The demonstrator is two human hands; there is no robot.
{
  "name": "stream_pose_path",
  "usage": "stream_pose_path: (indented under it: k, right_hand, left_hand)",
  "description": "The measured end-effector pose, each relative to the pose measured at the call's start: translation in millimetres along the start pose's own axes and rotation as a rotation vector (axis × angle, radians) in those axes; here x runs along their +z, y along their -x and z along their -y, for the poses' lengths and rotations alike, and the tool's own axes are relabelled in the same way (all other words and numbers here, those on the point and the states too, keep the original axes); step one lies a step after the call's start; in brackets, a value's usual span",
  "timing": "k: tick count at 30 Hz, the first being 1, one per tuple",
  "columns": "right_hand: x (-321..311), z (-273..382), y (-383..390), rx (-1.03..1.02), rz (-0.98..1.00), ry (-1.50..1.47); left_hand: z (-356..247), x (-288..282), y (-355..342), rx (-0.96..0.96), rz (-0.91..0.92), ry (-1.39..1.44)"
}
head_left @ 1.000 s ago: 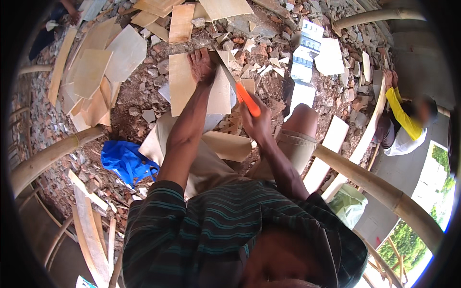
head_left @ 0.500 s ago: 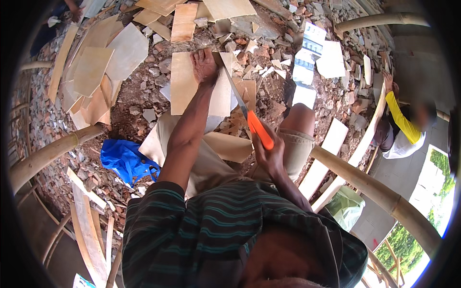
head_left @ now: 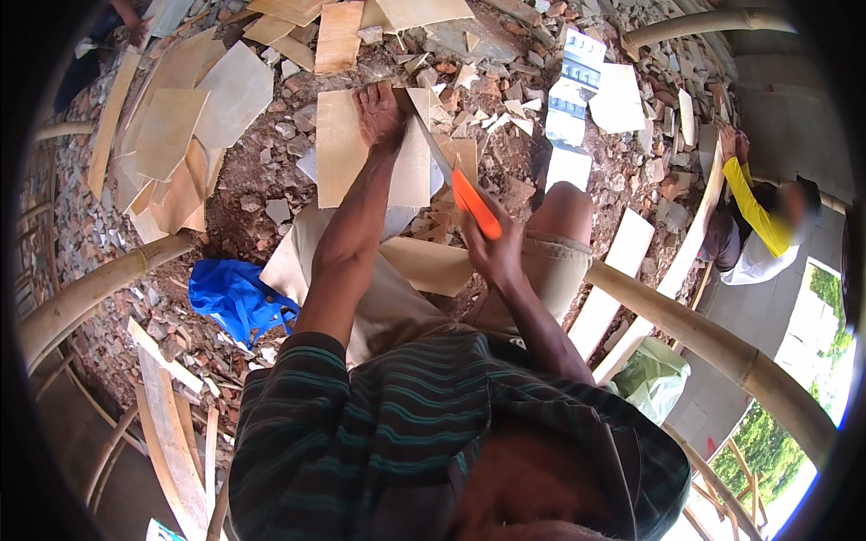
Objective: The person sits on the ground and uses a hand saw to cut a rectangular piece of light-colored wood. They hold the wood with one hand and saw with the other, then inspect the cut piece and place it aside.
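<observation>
My right hand is closed around the orange handle of a handsaw. Its blade runs up and leftward across a pale plywood piece, near the board's right part. On the left of the blade, my left hand lies flat on the same board, fingers stretched toward its far edge. The board rests between my legs, just beyond my lap. How deep the blade sits in the wood is hard to tell.
Plywood offcuts pile at the left on brick rubble. A blue bag lies by my left leg. Bamboo poles cross on both sides. A person in yellow sleeves handles a long plank at the right; another person's hand shows top left.
The saw and my right hand have moved up and to the left, with more of the blade past the board. My left hand keeps pressing the board.
</observation>
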State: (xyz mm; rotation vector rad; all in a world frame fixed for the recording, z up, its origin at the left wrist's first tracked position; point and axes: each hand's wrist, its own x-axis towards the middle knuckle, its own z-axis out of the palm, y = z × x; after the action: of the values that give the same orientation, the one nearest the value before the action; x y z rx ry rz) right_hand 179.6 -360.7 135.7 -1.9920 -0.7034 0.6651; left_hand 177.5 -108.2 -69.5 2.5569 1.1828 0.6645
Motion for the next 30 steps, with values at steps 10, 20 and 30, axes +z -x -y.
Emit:
stream_pose_path:
  k: [10,20,30]
  right_hand:
    - [28.2,-56.6,0.3,-0.095,-0.139,-0.175]
    - [-13.6,-21.6,57.7,-0.270,-0.269,-0.304]
    - [-30.0,-60.0,106.0,-0.167,-0.250,-0.474]
  left_hand:
    - [-4.1,-3.8,-1.3,-0.073,-0.030,-0.014]
    - [9.7,-4.6,3.9,-0.077,-0.266,0.348]
    - [58.3,-58.5,90.1,-0.841,0.011,0.005]
